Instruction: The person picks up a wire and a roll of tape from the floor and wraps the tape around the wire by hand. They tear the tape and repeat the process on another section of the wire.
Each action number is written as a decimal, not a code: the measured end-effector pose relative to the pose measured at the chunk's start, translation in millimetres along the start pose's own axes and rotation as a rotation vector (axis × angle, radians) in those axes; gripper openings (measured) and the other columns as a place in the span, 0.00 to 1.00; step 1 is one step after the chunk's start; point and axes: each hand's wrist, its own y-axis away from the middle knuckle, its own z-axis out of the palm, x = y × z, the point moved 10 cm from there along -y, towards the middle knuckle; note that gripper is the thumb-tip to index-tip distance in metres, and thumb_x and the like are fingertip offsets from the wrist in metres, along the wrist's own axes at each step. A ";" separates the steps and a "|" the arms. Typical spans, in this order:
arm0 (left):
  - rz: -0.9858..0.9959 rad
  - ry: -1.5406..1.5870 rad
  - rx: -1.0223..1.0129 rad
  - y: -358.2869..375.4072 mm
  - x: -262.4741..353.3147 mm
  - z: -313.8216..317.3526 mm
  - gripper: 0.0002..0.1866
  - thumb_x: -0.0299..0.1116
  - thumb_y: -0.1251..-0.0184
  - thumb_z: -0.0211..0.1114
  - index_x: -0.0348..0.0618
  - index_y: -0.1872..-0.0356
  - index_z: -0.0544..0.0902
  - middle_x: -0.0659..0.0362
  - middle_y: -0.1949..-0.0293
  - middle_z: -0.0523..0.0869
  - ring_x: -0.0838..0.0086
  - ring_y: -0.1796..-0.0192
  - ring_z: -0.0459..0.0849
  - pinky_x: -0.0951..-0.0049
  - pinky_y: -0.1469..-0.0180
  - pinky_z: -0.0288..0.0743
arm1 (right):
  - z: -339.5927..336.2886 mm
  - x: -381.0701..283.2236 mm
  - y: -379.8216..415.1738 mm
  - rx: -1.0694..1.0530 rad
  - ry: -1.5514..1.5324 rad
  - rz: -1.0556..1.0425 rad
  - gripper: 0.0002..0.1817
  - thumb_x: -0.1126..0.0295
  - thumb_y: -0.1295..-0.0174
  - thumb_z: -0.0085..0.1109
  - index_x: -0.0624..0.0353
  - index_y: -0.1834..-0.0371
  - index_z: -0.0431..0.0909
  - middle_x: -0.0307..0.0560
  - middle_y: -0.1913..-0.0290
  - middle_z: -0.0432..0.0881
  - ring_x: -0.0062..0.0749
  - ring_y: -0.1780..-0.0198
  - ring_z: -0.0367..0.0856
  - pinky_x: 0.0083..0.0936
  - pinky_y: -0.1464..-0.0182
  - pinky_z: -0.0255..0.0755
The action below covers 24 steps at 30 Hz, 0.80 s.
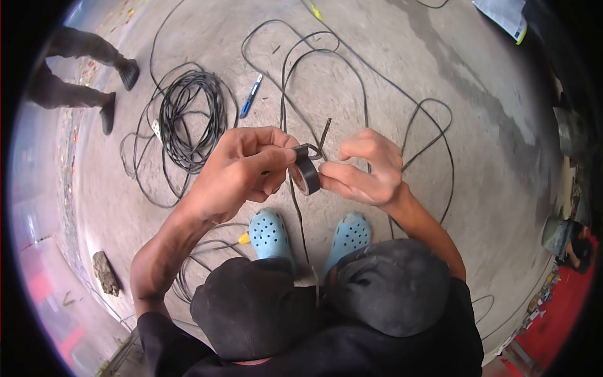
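Note:
A roll of black tape hangs between my two hands, in front of my knees. My left hand pinches the black cable at the top of the roll between thumb and fingertips. My right hand has its fingers curled, with thumb and fingertips at the right side of the roll. A short dark cable end sticks up between the hands. From the joint, a black cable runs down between my feet.
A coil of black cable lies on the concrete floor at left, beside a blue cutter. Loose cable loops spread ahead and right. A person's legs stand at upper left. A stone lies lower left.

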 end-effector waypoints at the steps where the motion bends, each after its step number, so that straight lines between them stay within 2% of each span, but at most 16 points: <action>1: -0.010 0.010 -0.002 -0.1 -1.1 -0.4 0.08 0.30 0.29 0.64 0.36 0.57 0.82 0.67 0.80 0.75 0.89 0.81 0.67 0.84 0.81 0.49 | -1.1 -0.3 0.9 -0.004 -0.030 0.020 0.13 0.70 0.56 0.80 0.51 0.67 0.87 0.37 0.63 0.73 0.28 0.71 0.77 0.24 0.74 0.72; 4: -0.038 0.038 -0.010 -1.1 -7.4 0.2 0.07 0.29 0.29 0.63 0.35 0.58 0.82 0.67 0.80 0.75 0.88 0.82 0.67 0.84 0.82 0.49 | -8.4 -5.8 2.4 0.116 -0.102 0.059 0.14 0.67 0.57 0.82 0.51 0.66 0.90 0.36 0.63 0.72 0.27 0.72 0.75 0.23 0.75 0.69; 7: -0.041 0.062 -0.010 -3.9 -10.4 2.1 0.07 0.29 0.29 0.63 0.34 0.60 0.82 0.66 0.80 0.76 0.88 0.82 0.67 0.84 0.83 0.49 | -4.7 -7.7 6.3 0.098 -0.100 0.060 0.16 0.67 0.58 0.83 0.48 0.62 0.91 0.37 0.61 0.71 0.27 0.70 0.75 0.23 0.74 0.69; 10: -0.035 0.096 -0.007 -5.7 -8.3 2.0 0.07 0.28 0.29 0.63 0.34 0.60 0.82 0.64 0.80 0.77 0.87 0.82 0.68 0.84 0.84 0.50 | 3.1 -10.2 7.8 0.051 -0.040 0.016 0.16 0.67 0.56 0.83 0.44 0.61 0.92 0.37 0.57 0.74 0.30 0.63 0.78 0.25 0.69 0.73; 13: -0.042 0.119 -0.034 -4.7 -5.7 4.5 0.06 0.27 0.29 0.63 0.34 0.61 0.82 0.63 0.80 0.79 0.87 0.83 0.68 0.83 0.85 0.50 | 2.9 -13.1 -3.6 0.055 -0.042 0.080 0.17 0.67 0.54 0.83 0.40 0.58 0.93 0.38 0.51 0.77 0.34 0.56 0.78 0.28 0.62 0.76; 14: -0.053 0.129 -0.050 -4.3 -7.2 6.5 0.06 0.27 0.28 0.63 0.34 0.62 0.82 0.62 0.80 0.79 0.87 0.84 0.68 0.83 0.85 0.50 | 3.1 -11.7 0.2 0.072 -0.042 0.078 0.18 0.67 0.52 0.83 0.40 0.56 0.93 0.38 0.48 0.80 0.37 0.53 0.78 0.30 0.58 0.77; 17: -0.056 0.112 -0.081 -4.3 -6.8 10.4 0.05 0.26 0.28 0.63 0.34 0.63 0.82 0.62 0.80 0.79 0.87 0.84 0.67 0.84 0.85 0.50 | 2.7 -12.7 -7.4 0.062 -0.048 0.068 0.15 0.77 0.48 0.76 0.51 0.56 0.89 0.48 0.48 0.84 0.42 0.53 0.78 0.32 0.58 0.76; 18: -0.054 0.100 -0.087 -4.1 -6.1 11.0 0.05 0.26 0.28 0.63 0.34 0.63 0.82 0.62 0.81 0.79 0.87 0.84 0.67 0.84 0.85 0.50 | 2.9 -13.7 -9.4 0.046 -0.027 0.087 0.20 0.71 0.51 0.80 0.41 0.52 0.92 0.38 0.51 0.84 0.37 0.52 0.80 0.31 0.59 0.79; 21: -0.081 0.007 -0.087 -2.5 -6.3 8.8 0.05 0.26 0.28 0.63 0.34 0.62 0.82 0.62 0.81 0.79 0.87 0.84 0.68 0.83 0.86 0.50 | 3.0 -21.8 -12.9 0.020 -0.050 -0.018 0.14 0.76 0.48 0.77 0.58 0.57 0.89 0.45 0.50 0.86 0.40 0.54 0.79 0.32 0.59 0.76; 24: -0.108 -0.081 -0.114 4.0 1.1 9.4 0.06 0.27 0.27 0.63 0.34 0.61 0.83 0.61 0.79 0.80 0.87 0.82 0.71 0.84 0.84 0.53 | 4.8 -23.7 -14.6 -0.019 -0.073 -0.036 0.16 0.76 0.49 0.77 0.61 0.56 0.88 0.46 0.51 0.86 0.40 0.55 0.78 0.33 0.60 0.76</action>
